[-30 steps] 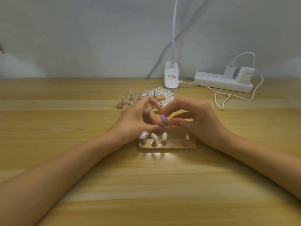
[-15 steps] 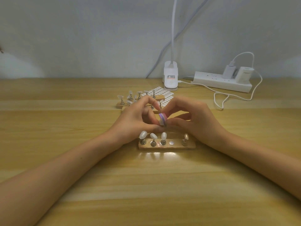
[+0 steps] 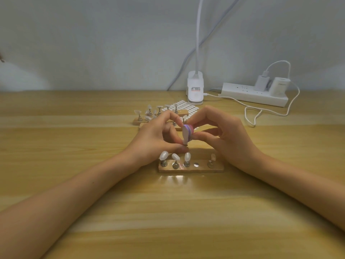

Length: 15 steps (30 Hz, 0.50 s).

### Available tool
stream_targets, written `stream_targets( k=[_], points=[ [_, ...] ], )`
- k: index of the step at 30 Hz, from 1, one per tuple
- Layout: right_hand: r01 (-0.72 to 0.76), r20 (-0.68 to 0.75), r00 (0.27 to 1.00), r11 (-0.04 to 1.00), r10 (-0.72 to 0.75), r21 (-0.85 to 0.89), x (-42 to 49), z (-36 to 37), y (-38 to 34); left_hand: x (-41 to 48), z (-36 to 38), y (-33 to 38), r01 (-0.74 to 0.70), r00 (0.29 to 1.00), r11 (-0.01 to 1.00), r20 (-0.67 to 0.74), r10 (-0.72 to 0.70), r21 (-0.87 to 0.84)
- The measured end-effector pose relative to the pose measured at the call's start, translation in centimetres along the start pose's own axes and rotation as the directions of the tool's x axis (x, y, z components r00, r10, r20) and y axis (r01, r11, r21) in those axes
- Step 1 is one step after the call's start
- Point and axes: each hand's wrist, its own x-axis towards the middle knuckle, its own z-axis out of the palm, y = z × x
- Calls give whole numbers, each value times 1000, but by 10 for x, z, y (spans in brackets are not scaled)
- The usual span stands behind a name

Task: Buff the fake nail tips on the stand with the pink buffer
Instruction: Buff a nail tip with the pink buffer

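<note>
Your left hand point(image 3: 153, 139) pinches one nail tip point(image 3: 185, 135) by its peg, just above and beyond the stand point(image 3: 192, 169). Your right hand point(image 3: 224, 135) grips the buffer point(image 3: 190, 130) between thumb and forefinger, its face against that tip. The stand lies on the tabletop point(image 3: 168, 212) just near of both hands, with three tips at its left, a bare spot, then one at its right.

Single head view, forward and down, close over table point(image 3: 168, 212).

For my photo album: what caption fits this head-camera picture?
Left hand holds a fake nail tip above the wooden stand; right hand pinches the pink buffer against it.
</note>
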Motion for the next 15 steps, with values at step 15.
stream_targets(
  k=[15],
  points=[
    [-6,41,999,999,7,-39,1,1,2,-1,0,1,0,1000,1000,1,0,6]
  ],
)
